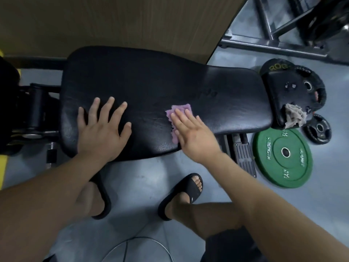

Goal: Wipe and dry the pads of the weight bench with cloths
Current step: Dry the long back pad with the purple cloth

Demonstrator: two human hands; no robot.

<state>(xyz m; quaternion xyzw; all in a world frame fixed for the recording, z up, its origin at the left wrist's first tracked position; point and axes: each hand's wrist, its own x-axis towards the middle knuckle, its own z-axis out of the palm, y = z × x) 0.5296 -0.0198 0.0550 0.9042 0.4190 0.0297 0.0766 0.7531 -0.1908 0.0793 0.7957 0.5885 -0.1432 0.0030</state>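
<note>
From the head view, we see the long back pad (151,82) of the bench lying with its length running left to right in front of us. Our right hand (190,135) lies flat, fingers straight, pressing a purple cloth (179,108) onto the pad's middle, near its front edge. Our left hand (103,129) rests open and spread on the pad's wide left end, holding nothing. A grey cloth (294,116) sits crumpled on the small seat pad (277,103) away to the right, so we judge the right hand the nearer one for reaching it when drying comes.
</note>
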